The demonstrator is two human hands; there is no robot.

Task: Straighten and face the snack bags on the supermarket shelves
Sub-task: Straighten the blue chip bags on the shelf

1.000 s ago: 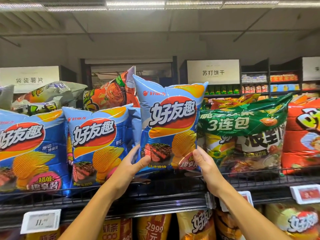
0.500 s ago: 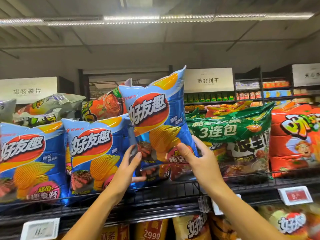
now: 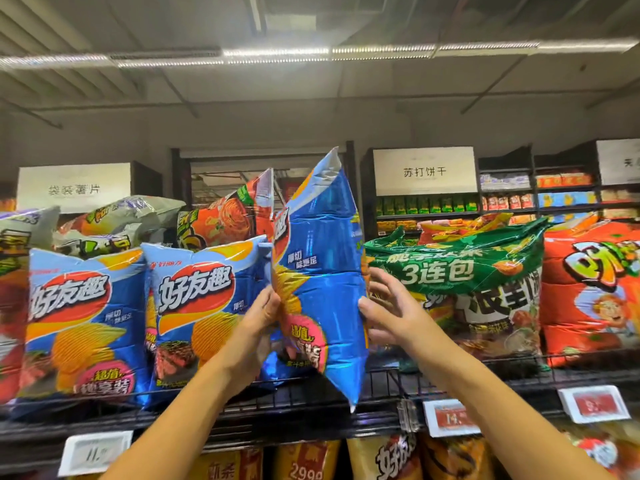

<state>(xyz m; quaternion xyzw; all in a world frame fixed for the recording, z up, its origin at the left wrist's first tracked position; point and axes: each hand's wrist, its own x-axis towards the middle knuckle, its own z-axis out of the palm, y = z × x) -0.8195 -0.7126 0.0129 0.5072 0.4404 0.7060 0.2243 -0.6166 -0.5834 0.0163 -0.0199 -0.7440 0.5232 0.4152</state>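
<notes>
My left hand [image 3: 263,323] holds the left edge of a blue chip bag [image 3: 322,271], fingers curled around it. My right hand [image 3: 388,313] presses its right edge with spread, nearly straight fingers. The bag is in the middle of the frame, turned sideways, above the wire shelf [image 3: 304,407]. Another blue bag [image 3: 204,317] stands left; a green bag [image 3: 467,271] sits right.
</notes>
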